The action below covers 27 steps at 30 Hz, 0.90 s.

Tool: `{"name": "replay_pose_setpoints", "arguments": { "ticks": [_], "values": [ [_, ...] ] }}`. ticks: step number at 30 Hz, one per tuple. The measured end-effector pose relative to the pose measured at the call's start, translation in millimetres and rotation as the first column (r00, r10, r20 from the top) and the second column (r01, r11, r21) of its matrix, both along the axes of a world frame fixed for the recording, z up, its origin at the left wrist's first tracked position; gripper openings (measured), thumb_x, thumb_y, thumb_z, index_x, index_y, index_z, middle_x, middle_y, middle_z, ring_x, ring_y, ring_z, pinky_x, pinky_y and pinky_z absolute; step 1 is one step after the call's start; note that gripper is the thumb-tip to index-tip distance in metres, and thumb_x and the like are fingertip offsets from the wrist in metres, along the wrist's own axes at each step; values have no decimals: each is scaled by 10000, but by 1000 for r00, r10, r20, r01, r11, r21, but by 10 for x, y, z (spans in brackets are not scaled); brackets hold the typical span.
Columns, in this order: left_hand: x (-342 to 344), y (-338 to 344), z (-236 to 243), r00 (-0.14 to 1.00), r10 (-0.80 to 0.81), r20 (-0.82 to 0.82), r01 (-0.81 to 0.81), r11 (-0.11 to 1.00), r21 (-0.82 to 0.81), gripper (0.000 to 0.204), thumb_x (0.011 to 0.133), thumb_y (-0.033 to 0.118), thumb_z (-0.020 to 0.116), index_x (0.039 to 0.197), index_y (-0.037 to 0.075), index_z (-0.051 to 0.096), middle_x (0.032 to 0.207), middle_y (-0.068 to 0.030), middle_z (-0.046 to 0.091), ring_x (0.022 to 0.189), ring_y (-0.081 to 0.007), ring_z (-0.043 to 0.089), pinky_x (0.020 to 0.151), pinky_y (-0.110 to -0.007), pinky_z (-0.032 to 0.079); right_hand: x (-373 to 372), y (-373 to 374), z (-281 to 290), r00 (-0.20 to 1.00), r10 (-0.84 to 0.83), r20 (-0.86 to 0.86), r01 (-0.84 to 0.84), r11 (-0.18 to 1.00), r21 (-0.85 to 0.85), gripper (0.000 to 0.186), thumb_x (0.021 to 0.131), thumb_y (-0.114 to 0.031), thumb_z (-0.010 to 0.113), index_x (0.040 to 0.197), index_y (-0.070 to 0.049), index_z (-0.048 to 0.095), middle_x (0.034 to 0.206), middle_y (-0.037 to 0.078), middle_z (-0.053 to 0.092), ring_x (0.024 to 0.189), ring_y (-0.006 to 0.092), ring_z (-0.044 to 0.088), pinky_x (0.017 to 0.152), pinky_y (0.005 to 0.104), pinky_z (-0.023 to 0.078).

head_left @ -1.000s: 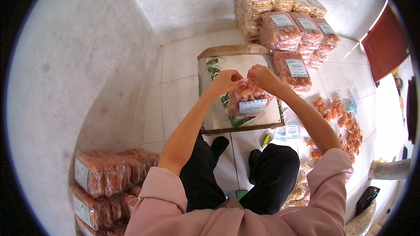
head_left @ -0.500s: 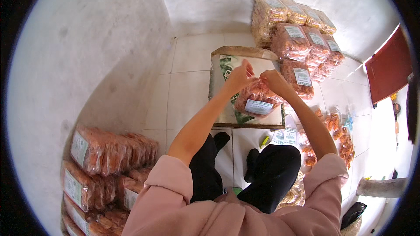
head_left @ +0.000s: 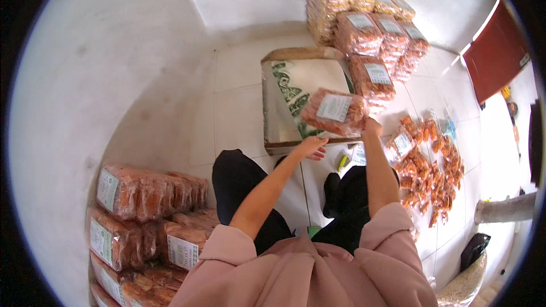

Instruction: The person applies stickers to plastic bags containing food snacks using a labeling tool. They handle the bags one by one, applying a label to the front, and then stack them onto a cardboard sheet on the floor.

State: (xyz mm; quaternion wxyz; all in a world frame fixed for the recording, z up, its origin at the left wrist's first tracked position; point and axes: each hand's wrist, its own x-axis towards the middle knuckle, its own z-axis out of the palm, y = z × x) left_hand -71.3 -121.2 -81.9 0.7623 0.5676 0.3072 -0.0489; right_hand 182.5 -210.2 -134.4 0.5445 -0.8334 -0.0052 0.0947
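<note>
The person sits on the tiled floor (head_left: 244,108) with legs out in front, and the right hand (head_left: 372,127) is closed on the near edge of a clear packet of orange-brown snacks (head_left: 333,112) with a white label, holding it up off the floor above the right side of a flat board wrapped in green-printed plastic (head_left: 290,99) that lies just ahead of the knees. The left hand (head_left: 310,148) hangs loose and released, fingers spread, holding nothing, at the near edge of that board. As far as packing goes, a good deal looks done: a tall stack of filled packets (head_left: 364,28) stands against the far wall, just beyond the board's far right corner, and another pile of filled packets (head_left: 145,216) sits at the person's left against the side wall. What seems left is the scatter of loose orange pieces (head_left: 435,165) spread over the floor to the right, with a small labelled packet (head_left: 402,143) lying at its near-left edge. A dark red door (head_left: 493,57) stands at the far right. I would judge the lifted packet finished and the loose heap still waiting.
</note>
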Motion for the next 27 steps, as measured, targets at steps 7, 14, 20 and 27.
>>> {"name": "replay_pose_setpoints", "arguments": {
  "ticks": [7, 14, 20, 27],
  "values": [
    [111, -540, -676, 924, 373, 82, -366, 927, -87, 567, 780, 401, 602, 1174, 40, 415, 953, -58, 556, 833, -126, 531, 697, -260, 449, -1246, 220, -503, 782, 117, -613, 406, 651, 642, 124, 751, 13, 533, 875, 15, 537, 750, 84, 577, 636, 187, 569, 513, 247, 461],
    [312, -298, -910, 625, 780, -28, -764, 604, -224, 282, 742, 197, 673, 963, 62, 560, 849, 10, 559, 739, -92, 519, 614, -222, 409, -1651, 258, -481, 774, 245, -584, 332, 629, 703, 101, 765, -54, 574, 843, -4, 535, 784, 71, 567, 666, 154, 547, 587, 229, 455],
    [407, -263, -824, 521, 851, -70, -852, 513, -101, 198, 735, 136, 663, 850, 2, 573, 749, -23, 566, 629, -92, 517, 540, -238, 413, -1622, 279, -343, 888, 178, -424, 26, 901, 432, 166, 742, -158, 628, 780, -25, 536, 697, 36, 568, 583, 78, 477, 533, 193, 378],
    [383, -142, -698, 615, 785, -69, -788, 613, -45, 172, 740, 83, 617, 844, -48, 577, 737, -45, 582, 609, -99, 529, 531, -232, 417, -1381, 233, -283, 852, 323, -413, -160, 910, 382, 146, 775, -144, 580, 756, -9, 528, 673, 71, 582, 563, 120, 553, 509, 210, 413]
  ]
}}
